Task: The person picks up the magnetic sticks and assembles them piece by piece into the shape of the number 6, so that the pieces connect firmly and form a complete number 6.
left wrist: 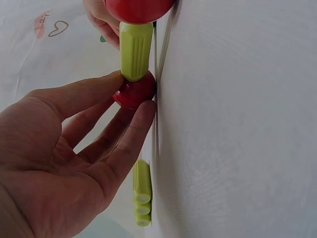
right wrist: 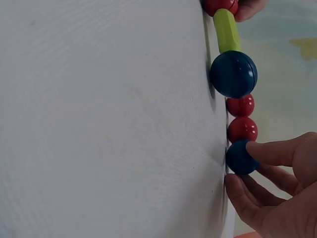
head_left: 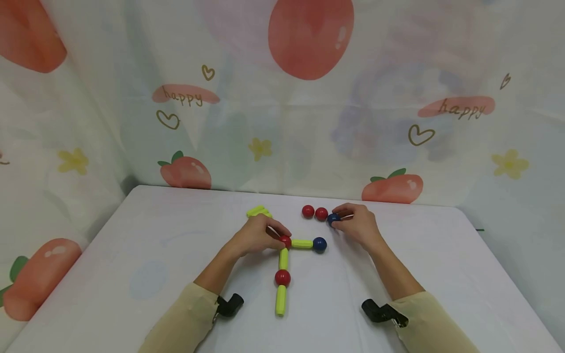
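Observation:
My left hand [head_left: 259, 234] pinches a red ball [left wrist: 134, 93] between thumb and fingers at the corner of a stick-and-ball figure. From that ball one yellow-green stick [head_left: 302, 243] runs right to a blue ball [head_left: 320, 244]. Another stick [head_left: 284, 259] leads toward me to a second red ball [head_left: 282, 278], followed by a further stick [head_left: 280, 300]. Farther back, my right hand [head_left: 359, 225] has thumb and fingers around another blue ball [right wrist: 241, 157], which sits at the end of a row beside two red balls [right wrist: 242, 129].
Several loose yellow-green sticks [head_left: 259, 211] lie together behind my left hand, side by side in the left wrist view. The white table [head_left: 176, 255] ends at a patterned cloth backdrop [head_left: 282, 127]. Black wrist devices [head_left: 230, 305] sit at both sleeves.

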Motion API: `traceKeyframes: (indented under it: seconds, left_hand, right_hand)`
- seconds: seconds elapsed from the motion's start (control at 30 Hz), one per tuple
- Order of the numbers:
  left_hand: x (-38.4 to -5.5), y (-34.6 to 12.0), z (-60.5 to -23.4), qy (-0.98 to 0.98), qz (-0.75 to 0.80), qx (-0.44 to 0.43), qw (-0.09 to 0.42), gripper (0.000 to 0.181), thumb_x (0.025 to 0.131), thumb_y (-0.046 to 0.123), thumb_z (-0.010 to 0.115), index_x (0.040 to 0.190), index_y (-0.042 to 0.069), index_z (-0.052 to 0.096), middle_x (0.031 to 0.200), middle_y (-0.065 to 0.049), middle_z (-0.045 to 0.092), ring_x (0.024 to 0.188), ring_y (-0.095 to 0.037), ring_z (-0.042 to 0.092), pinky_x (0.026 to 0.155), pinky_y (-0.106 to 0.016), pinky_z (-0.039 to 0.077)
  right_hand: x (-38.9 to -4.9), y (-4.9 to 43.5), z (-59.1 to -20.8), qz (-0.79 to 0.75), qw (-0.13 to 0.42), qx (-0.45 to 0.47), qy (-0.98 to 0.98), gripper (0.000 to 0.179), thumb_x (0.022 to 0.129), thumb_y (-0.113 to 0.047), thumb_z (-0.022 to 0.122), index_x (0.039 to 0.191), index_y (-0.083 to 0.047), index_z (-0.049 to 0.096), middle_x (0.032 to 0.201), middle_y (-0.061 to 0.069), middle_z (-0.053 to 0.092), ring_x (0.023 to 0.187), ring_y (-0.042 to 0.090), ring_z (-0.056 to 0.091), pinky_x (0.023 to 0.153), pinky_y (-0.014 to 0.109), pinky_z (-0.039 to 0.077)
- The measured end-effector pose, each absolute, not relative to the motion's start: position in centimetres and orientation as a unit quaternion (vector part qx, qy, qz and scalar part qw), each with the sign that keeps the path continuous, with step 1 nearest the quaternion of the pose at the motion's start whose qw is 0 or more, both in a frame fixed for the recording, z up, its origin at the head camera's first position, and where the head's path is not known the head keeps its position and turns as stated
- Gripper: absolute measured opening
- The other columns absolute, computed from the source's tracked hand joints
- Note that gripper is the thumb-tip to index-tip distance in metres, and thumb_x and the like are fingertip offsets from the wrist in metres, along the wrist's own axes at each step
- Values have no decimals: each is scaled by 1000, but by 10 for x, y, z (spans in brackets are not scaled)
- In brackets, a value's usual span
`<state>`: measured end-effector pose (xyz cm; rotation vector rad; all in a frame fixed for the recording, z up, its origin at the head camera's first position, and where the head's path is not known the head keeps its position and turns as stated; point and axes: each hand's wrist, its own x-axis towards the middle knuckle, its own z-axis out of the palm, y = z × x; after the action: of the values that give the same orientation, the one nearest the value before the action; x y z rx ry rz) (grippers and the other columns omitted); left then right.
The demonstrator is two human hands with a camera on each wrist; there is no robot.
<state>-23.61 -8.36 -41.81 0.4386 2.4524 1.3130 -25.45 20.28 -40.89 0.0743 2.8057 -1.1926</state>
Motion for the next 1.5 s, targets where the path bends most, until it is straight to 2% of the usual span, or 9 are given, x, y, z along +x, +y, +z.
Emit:
traceKeyframes:
  seconds: [0.27, 0.53, 0.8, 1.0, 1.13, 1.27, 1.5]
  left_hand:
    - [-237, -86, -419, 857, 465, 149, 167, 22, 88, 12, 83, 109, 19, 82, 106, 3, 74, 93, -16, 68, 78, -29, 59]
    - [-239, -85, -420, 856, 467, 144, 169, 22, 88, 13, 83, 109, 20, 82, 106, 3, 74, 94, -16, 68, 79, -29, 59]
    - [-240, -85, -422, 856, 467, 142, 172, 22, 88, 14, 84, 109, 21, 82, 105, 3, 74, 95, -16, 68, 80, -29, 60]
    - [-239, -85, -422, 856, 468, 141, 171, 22, 88, 14, 84, 110, 20, 82, 105, 3, 75, 95, -16, 68, 80, -29, 60]
    - [-239, -85, -422, 853, 471, 145, 171, 22, 88, 14, 83, 110, 20, 82, 105, 3, 75, 95, -16, 68, 80, -29, 60]
    - [-239, -85, -422, 855, 469, 145, 170, 22, 88, 14, 84, 110, 20, 82, 105, 3, 75, 95, -16, 68, 80, -29, 59]
    - [-239, -86, -421, 857, 466, 144, 169, 23, 88, 15, 84, 110, 20, 82, 106, 3, 75, 96, -16, 67, 82, -29, 60]
  right_hand:
    - [-252, 202, -410, -388, 34, 30, 920, 37, 95, -14, 75, 129, -5, 69, 126, 20, 70, 114, 35, 64, 90, 39, 59]
    - [-242, 206, -408, -394, 31, 21, 918, 38, 95, -16, 75, 131, -6, 69, 127, 19, 70, 115, 35, 64, 92, 40, 59]
    - [-222, 205, -399, -402, 18, 2, 915, 37, 94, -19, 77, 129, -8, 70, 125, 16, 71, 114, 33, 65, 92, 41, 58]
    - [-200, 200, -391, -399, 16, -18, 917, 34, 93, -19, 78, 125, -12, 72, 116, 11, 75, 112, 30, 68, 86, 37, 59]
    - [-183, 195, -388, -403, 23, -30, 914, 30, 91, -16, 79, 121, -14, 73, 110, 6, 76, 108, 26, 69, 81, 33, 56]
    - [-168, 187, -387, -407, 40, -46, 911, 28, 89, -13, 81, 117, -16, 75, 107, 2, 76, 104, 22, 70, 82, 33, 54]
    - [-150, 171, -388, -424, 95, -86, 897, 27, 86, -8, 83, 109, -18, 74, 103, -1, 74, 102, 17, 68, 88, 35, 62]
